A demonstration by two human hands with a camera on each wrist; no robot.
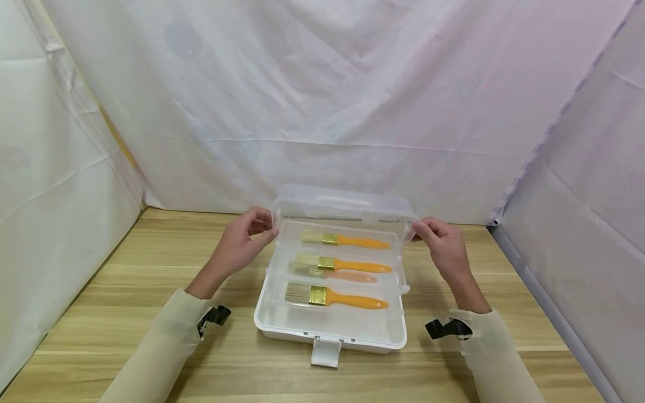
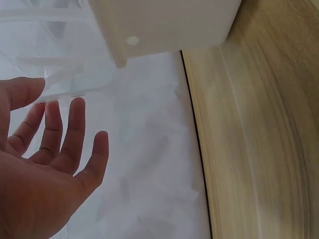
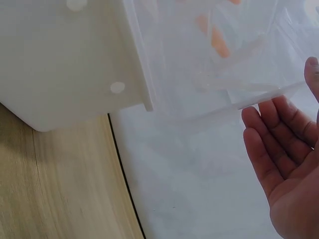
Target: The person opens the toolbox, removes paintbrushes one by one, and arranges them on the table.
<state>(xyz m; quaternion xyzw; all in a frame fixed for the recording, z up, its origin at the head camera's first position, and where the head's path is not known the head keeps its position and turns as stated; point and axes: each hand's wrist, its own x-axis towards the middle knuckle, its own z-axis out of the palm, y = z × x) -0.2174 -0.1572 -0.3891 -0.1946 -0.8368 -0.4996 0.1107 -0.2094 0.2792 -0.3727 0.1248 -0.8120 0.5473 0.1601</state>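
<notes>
A white plastic box with a clear hinged lid lies on the wooden table, its lid raised. My left hand pinches the lid's left edge between thumb and fingers. On the opposite side, the thumb and fingers of my right hand pinch the right edge. Inside the box are three flat paintbrushes with orange handles: a far paintbrush, a middle paintbrush and a near paintbrush. Their bristles point left. A fainter brush shape shows just below the middle one. Both wrist views show fingertips at the lid's rim.
A white latch hangs down at the box's front. The wooden table is bounded by a white cloth at the back and more cloth along both sides. Black wrist mounts stick out from both sleeves.
</notes>
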